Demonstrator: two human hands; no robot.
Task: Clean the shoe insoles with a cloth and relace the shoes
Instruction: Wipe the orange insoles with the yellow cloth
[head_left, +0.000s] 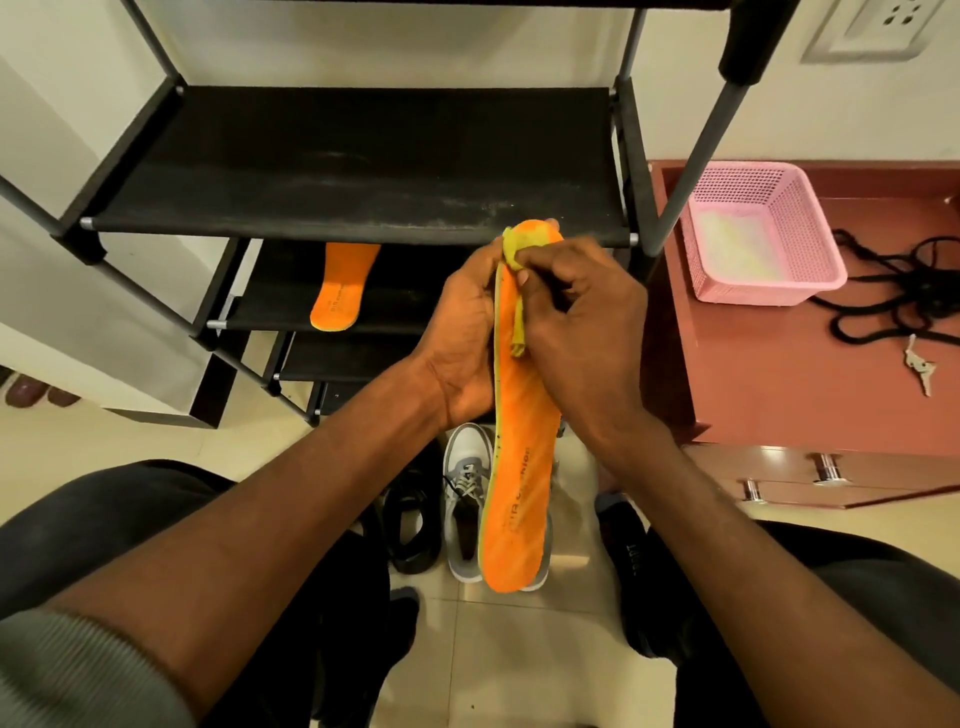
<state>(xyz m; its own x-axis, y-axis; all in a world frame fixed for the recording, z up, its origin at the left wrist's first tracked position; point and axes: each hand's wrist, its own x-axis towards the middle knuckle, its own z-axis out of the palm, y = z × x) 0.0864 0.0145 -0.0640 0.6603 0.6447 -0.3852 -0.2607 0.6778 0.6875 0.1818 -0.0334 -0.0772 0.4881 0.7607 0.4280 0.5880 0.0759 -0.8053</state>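
Observation:
I hold an orange insole (519, 483) upright in front of me, heel end down. My left hand (462, 338) grips its upper left edge from behind. My right hand (582, 322) pinches a yellow cloth (517, 260) against the toe end of the insole. A second orange insole (343, 286) lies on a lower shelf of the black shoe rack (363, 161). On the floor below stand a grey and white sneaker (465, 499), partly hidden by the held insole, and a black shoe (410, 525).
A pink plastic basket (753, 234) sits on a reddish-brown cabinet (779, 374) at right, with black laces (893, 291) and keys (919, 366) beside it. My knees frame the tiled floor (519, 649). My socked foot (631, 551) rests at right.

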